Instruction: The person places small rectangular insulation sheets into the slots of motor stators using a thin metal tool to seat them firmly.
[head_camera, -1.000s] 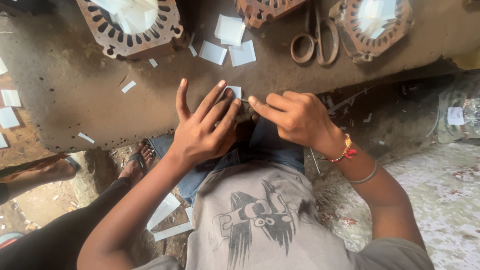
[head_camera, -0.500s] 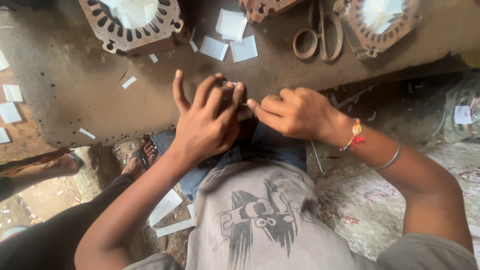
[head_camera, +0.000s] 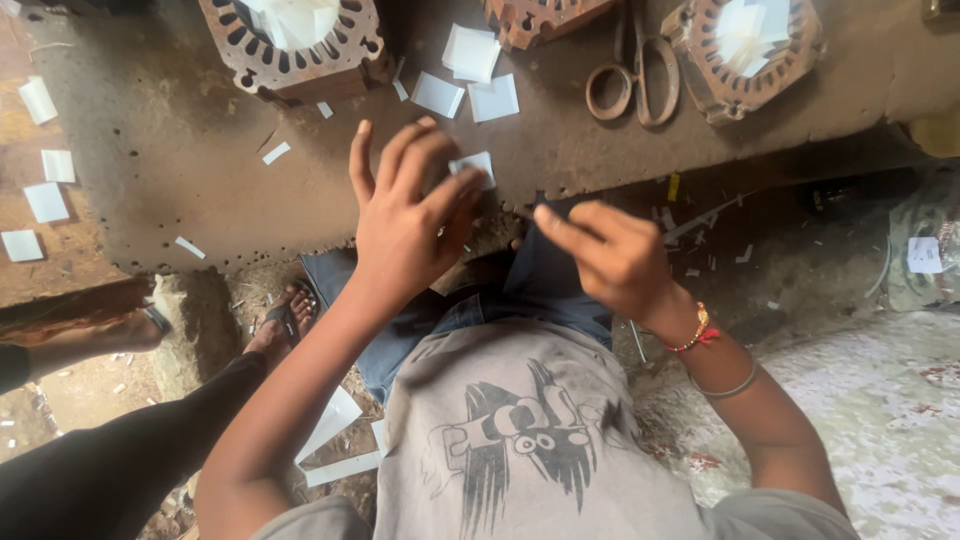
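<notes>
Left hand (head_camera: 405, 225) raised over near edge of desk (head_camera: 150, 190), fingers spread narrow, pinching small white paper slip (head_camera: 472, 167) at fingertips. Slip just off desk surface, just this side of scissors (head_camera: 630, 75). Right hand (head_camera: 610, 260) beside left, apart from slip, fingers curled and pointing toward it, holding nothing visible; red thread band and metal bangle on wrist. Scissors flat on desk, far side from hands. Left of scissors: loose white paper pieces (head_camera: 470, 75), then a rusty slotted stator core (head_camera: 295, 40) stuffed with paper. Right of scissors: second stator core (head_camera: 745, 45), also paper inside. More paper slips (head_camera: 45, 195) far left of scissors, on desk and floor. Sandalled foot (head_camera: 290, 315) below desk edge.
</notes>
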